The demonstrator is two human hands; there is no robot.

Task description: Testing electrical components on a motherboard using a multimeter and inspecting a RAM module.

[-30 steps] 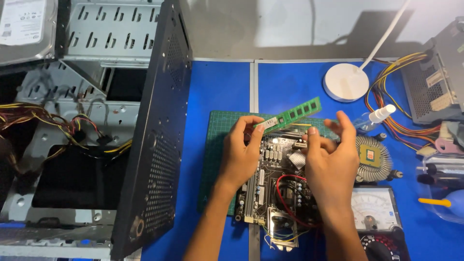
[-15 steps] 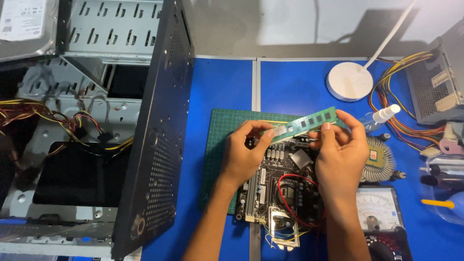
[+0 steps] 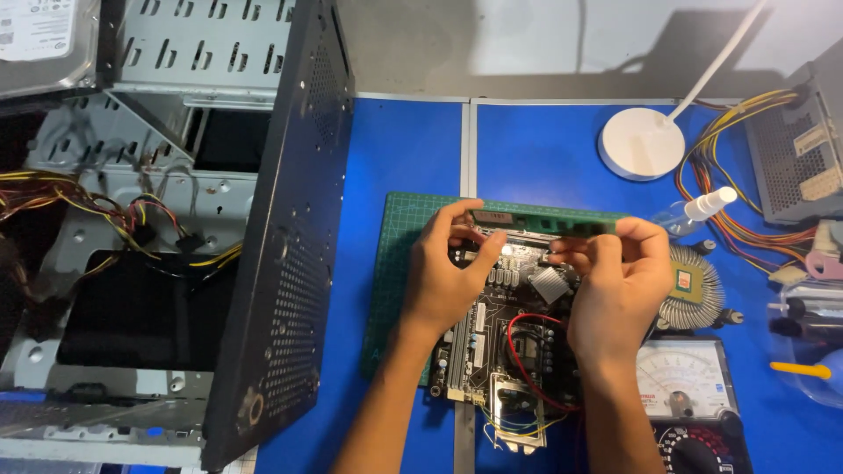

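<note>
Lower now than half a second ago, the green memory stick has come down from its tilted position and lies almost level, along the far edge of the motherboard. I judge it is held so because its long edge must meet the slot straight, not at an angle.

My left hand pinches the left end of the stick between thumb and fingertips, and my right hand pinches the right end in the same way. So both sets of fingers are closed on the stick, one at each end, which keeps it balanced and leaves its middle free. I cannot tell whether the stick already touches the slot, because the fingers hide the lower edge.

The motherboard rests on a green cutting mat, probably to protect the blue worktop and the board itself. A red cable loops over the board near my wrists. Just right of the board lies a round heatsink, and in front of it an analogue multimeter. Farther away stand a white lamp base and a small spray bottle. On the left, the open computer case stands with its wires exposed.
</note>
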